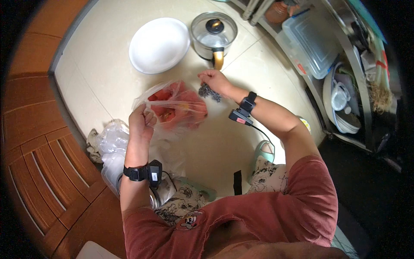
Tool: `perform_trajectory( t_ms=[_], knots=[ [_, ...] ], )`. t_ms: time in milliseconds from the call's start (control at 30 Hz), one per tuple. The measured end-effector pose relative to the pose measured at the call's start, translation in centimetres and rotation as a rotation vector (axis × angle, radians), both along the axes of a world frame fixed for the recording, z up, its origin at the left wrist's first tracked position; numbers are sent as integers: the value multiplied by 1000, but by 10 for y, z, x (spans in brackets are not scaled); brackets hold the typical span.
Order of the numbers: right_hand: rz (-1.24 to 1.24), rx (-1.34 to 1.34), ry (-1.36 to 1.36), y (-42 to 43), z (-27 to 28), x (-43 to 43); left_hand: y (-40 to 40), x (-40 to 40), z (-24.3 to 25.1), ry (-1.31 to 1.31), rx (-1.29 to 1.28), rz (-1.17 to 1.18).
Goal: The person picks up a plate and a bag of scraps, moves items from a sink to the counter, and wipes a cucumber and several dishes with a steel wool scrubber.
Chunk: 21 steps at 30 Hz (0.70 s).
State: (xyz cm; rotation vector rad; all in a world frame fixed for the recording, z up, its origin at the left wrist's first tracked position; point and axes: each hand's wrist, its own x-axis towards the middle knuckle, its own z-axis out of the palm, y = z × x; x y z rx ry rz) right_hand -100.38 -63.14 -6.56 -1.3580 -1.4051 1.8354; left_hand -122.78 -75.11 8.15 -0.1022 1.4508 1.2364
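My left hand (141, 121) pinches the rim of a clear plastic bag (155, 103) and holds it up. Red stuff (176, 103) shows inside the bag, which rests on the tiled floor; what it is exactly cannot be made out. In my right hand (217, 82) is a grey steel-wool scourer (209, 93), partly hidden by the fingers and hanging below them, to the right of the bag. Just beyond that hand stands a saucepan (214, 39) with a glass lid and a black-and-gold handle. A white bowl (159, 45) sits beside the saucepan.
Crumpled clear plastic (113, 137) lies near my left forearm, by brown louvred cabinet doors (48, 174). On the right, a metal shelf (312, 87) carries a lidded plastic box (310, 45) and stacked dishes (347, 124). A mint slipper (264, 151) is below my right arm.
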Motion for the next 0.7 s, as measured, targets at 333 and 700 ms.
perform_trajectory(
  t_ms=[333,700],
  knots=[
    [-129,-479,274,45,16,-107,-31,-36,-23,-116,-33,47],
    [-233,-520,306,53,-17,-151,-54,-50,-32,-212,-5,-40]
  ],
)
